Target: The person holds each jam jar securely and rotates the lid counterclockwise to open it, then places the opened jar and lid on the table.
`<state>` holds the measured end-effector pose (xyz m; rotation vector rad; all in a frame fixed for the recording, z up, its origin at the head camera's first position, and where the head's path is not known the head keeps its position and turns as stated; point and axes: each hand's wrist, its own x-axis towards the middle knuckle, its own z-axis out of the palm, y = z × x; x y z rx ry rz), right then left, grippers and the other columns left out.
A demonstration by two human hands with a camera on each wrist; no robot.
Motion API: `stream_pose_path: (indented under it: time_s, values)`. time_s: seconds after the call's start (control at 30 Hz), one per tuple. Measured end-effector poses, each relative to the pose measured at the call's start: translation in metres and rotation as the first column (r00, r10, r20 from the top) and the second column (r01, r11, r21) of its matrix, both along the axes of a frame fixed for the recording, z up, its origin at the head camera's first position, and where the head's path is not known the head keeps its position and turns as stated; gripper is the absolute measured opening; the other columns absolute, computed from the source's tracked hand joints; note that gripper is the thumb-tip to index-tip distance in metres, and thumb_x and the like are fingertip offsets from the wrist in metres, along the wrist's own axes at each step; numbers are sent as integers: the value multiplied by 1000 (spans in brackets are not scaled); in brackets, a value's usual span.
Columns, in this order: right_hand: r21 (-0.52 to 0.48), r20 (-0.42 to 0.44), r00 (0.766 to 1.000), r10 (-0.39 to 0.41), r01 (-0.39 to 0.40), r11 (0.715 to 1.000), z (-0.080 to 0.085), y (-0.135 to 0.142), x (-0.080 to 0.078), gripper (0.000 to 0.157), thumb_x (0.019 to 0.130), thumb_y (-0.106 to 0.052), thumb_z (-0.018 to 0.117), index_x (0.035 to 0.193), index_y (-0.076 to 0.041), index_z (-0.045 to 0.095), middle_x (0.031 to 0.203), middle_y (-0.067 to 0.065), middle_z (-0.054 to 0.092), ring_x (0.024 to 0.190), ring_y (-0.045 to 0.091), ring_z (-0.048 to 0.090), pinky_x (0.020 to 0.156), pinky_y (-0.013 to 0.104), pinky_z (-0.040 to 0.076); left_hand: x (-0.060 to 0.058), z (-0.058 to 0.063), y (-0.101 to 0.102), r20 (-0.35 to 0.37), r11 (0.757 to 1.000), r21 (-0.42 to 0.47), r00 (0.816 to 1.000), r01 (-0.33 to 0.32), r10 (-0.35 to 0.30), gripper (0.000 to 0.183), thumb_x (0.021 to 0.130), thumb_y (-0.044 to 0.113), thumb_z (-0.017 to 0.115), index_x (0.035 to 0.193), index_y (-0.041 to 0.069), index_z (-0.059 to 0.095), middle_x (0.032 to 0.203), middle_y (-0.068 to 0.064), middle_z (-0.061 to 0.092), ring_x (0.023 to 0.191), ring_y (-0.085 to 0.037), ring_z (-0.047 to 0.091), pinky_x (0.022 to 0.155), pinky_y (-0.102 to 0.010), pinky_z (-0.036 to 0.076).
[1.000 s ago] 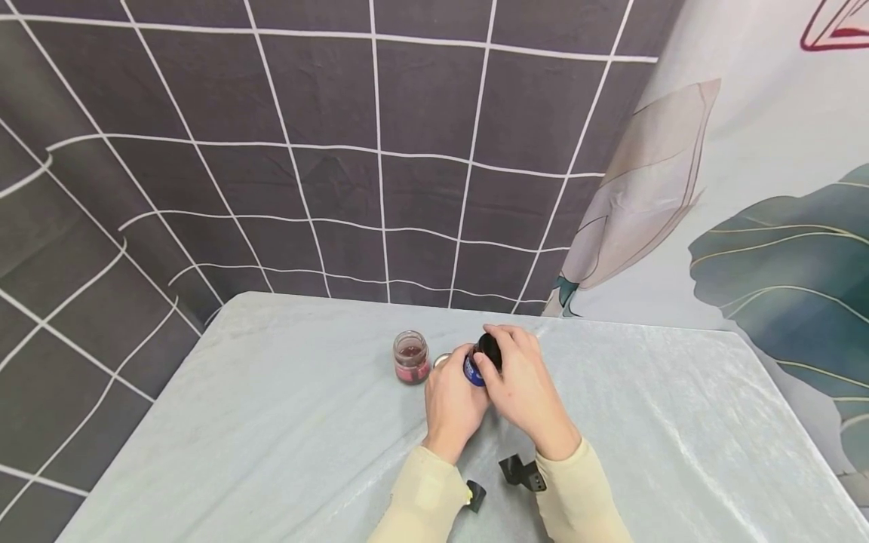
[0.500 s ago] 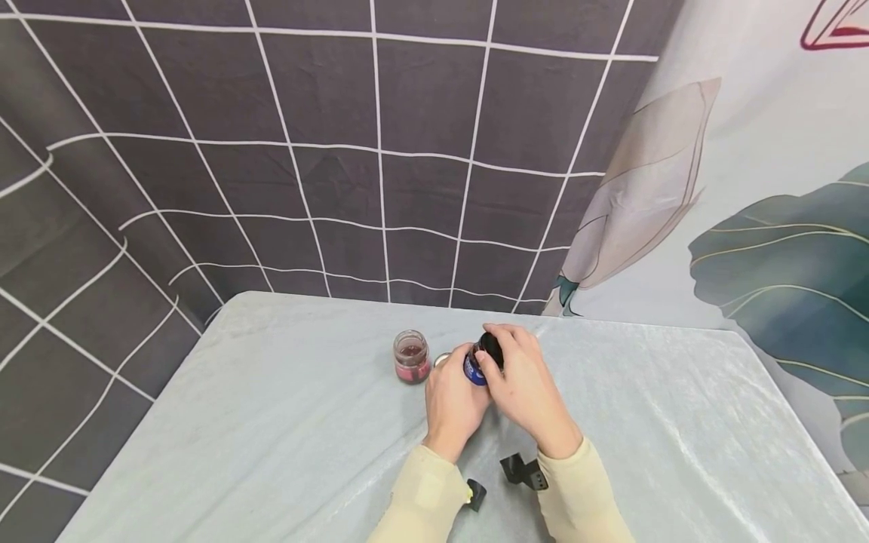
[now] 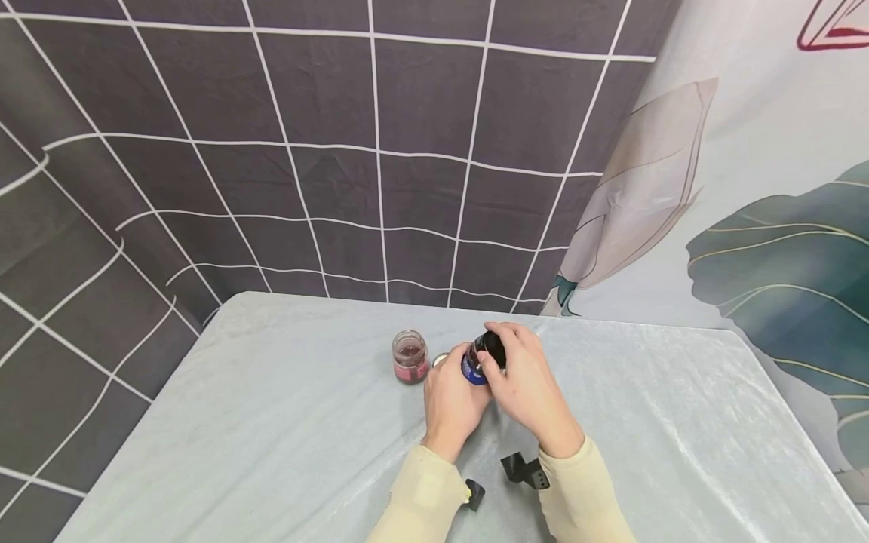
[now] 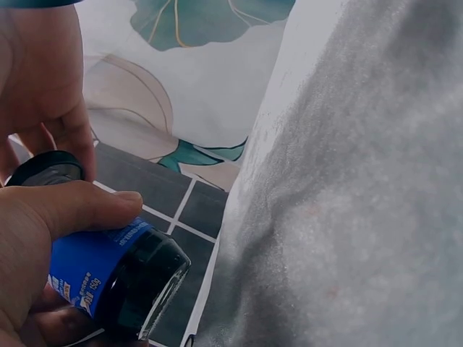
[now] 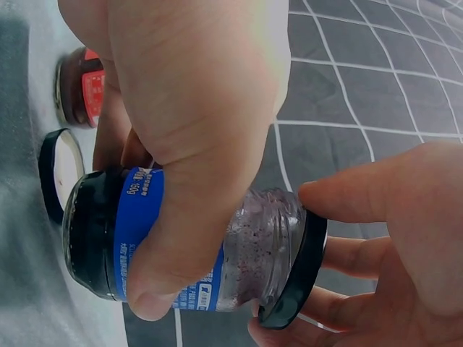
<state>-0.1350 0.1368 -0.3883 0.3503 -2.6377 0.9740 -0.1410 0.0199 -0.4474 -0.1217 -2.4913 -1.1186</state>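
Observation:
My left hand [image 3: 453,407] grips a glass jar [image 3: 475,371] with a blue label, its thumb laid across the label in the right wrist view. The jar is tipped well over on its side, its dark-filled base [image 5: 90,235] at the left of that view and its neck clear with dark specks. At the mouth, my right hand [image 3: 529,385] holds a black lid [image 5: 307,271] by its edge, thumb on one side and fingers on the other. The lid sits askew at the jar's neck. In the left wrist view the left thumb [image 4: 101,206] partly covers the label.
An uncapped jar [image 3: 410,358] with a red label and dark contents stands to the left of my hands. Beside it a loose lid [image 5: 64,173] lies with its pale inside showing. A pale cloth [image 3: 285,422] covers the table; a dark gridded curtain [image 3: 326,181] hangs behind.
The black lid and my right fingers have shifted slightly right, away from the blue label, and more clear glass shows between. The left hand stays almost still; the red-labelled jar has not moved.

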Motion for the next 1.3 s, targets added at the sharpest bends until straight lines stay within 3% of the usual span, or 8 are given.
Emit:
stream_pose_path:
  time_s: [0.4, 1.3]
  values:
    - [-16, -12, 1000, -10, 10, 1000, 1, 4, 0, 40, 92, -12, 66, 130, 3, 61, 127, 22, 57, 122, 41, 51, 102, 53, 42, 0, 0, 0, 21, 1000, 14, 1000, -9, 8, 49, 68, 32, 86, 111, 13, 72, 96, -4, 76, 87, -24, 70, 74, -40, 54]
    - [-18, -36, 999, -21, 21, 1000, 2, 6, 0, 41, 93, -10, 66, 133, 0, 59, 128, 25, 57, 120, 41, 53, 99, 55, 44, 0, 0, 2, 50, 999, 32, 999, -8, 6, 50, 70, 33, 86, 112, 12, 72, 97, -3, 76, 89, -25, 70, 75, -41, 53]
